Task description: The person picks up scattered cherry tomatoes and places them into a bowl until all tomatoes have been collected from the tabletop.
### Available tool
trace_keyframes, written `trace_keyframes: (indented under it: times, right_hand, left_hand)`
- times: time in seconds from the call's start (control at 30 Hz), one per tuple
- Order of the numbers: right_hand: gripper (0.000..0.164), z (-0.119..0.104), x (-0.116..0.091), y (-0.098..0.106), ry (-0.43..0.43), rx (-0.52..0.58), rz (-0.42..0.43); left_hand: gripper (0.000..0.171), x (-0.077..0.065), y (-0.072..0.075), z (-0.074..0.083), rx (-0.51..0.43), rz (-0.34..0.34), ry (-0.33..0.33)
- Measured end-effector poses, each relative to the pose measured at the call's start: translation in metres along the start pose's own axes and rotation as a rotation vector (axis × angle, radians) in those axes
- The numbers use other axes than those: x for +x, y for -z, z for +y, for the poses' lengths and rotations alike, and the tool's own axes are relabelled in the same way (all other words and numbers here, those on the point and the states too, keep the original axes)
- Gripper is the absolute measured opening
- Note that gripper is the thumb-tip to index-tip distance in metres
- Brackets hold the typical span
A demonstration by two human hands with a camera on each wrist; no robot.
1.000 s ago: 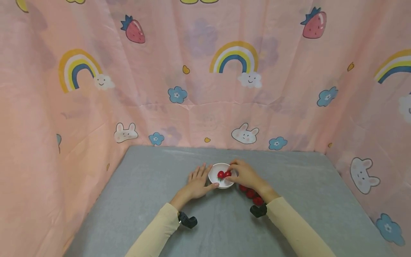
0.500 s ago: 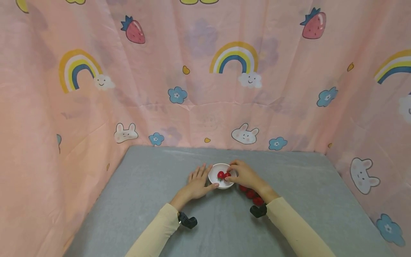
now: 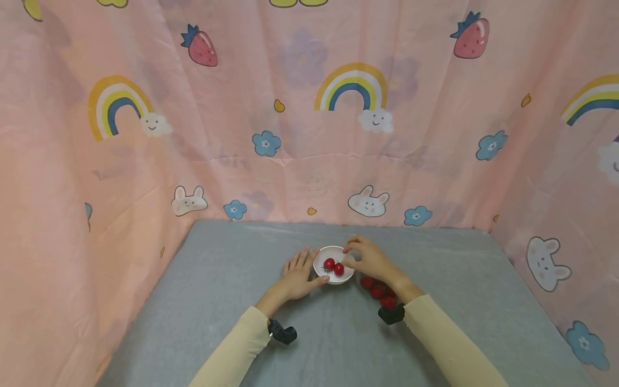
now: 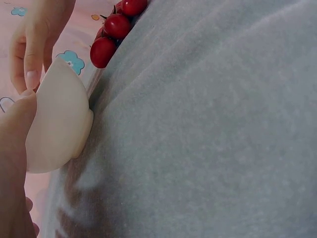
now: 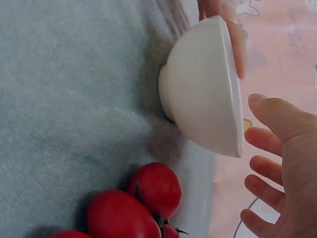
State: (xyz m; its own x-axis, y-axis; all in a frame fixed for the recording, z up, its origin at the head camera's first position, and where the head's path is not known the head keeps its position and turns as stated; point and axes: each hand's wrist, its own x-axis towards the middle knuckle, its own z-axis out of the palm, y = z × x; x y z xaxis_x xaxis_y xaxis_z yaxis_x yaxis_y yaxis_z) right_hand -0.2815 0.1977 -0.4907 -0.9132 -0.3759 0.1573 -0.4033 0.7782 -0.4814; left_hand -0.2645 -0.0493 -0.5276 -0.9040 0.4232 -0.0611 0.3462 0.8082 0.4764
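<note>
A small white bowl (image 3: 333, 252) stands on the grey cloth, holding two cherry tomatoes, one tomato (image 3: 329, 263) to the left and another tomato (image 3: 339, 269) to the right. Spread fingers and thumb of my left hand (image 3: 297, 279) rest at the bowl's left side. In the left wrist view that thumb reaches the rim of the bowl (image 4: 59, 119). Over the bowl's right edge hovers my right hand (image 3: 374, 264), its fingers loosely bent and nothing between them. The right wrist view shows this hand (image 5: 299, 163) apart from the rim. Wrist views hide the bowl's contents.
Several more cherry tomatoes (image 3: 377, 292) lie in a cluster right of the bowl, partly under my right wrist. Green stems (image 5: 161, 223) show among them. The grey cloth (image 3: 217, 301) covers the table. A pink printed curtain (image 3: 290, 177) hangs behind and at both sides.
My right hand has let go of the right-hand tomato in the bowl and moved slightly up and right. Both tomatoes in the bowl have shifted a little left. The left hand stays put.
</note>
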Motion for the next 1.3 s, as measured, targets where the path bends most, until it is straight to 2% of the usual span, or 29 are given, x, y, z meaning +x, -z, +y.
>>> trace_keyframes:
  times: [0.37,0.6,1.0,1.3]
  right_hand:
    - [0.029,0.005,-0.007,0.006,0.02,0.04,0.058]
    - [0.033,0.013,-0.013,0.014,-0.026,0.041,0.057]
    - [0.036,0.041,-0.035,0.028,-0.08,0.062,0.079]
    - [0.032,0.058,-0.055,0.03,-0.066,0.049,0.102]
  left_hand:
    - [0.087,0.002,-0.002,-0.001,0.002,0.004,0.003]
    - [0.089,0.004,-0.004,-0.004,-0.007,0.006,-0.009]
    - [0.09,0.003,-0.004,-0.005,-0.008,0.008,-0.015]
    - [0.087,0.005,-0.005,-0.004,-0.007,0.015,-0.006]
